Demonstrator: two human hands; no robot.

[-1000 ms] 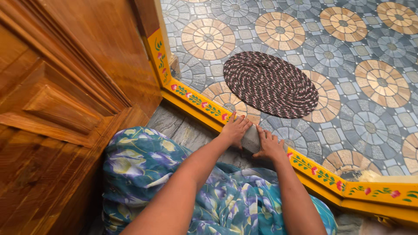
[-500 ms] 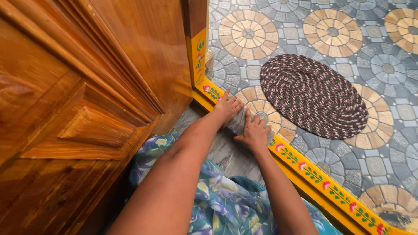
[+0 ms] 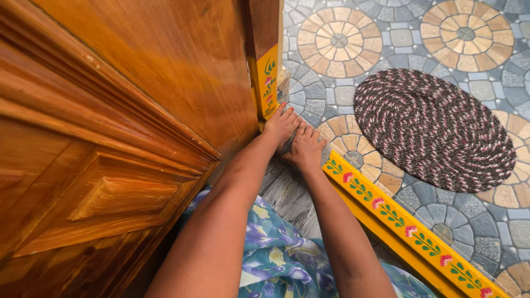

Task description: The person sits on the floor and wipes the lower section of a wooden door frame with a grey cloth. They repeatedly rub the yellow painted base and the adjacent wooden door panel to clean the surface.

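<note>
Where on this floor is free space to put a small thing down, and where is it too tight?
Bare tiled floor lies beyond the braided oval mat, and a grey stone strip lies inside the yellow painted threshold. It is crowded in the corner by the wooden door, where left hand and right hand press together.

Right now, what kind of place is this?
Likely a house doorway: a wooden door, a yellow painted threshold, and a patterned tile floor with a braided mat beyond it.
</note>
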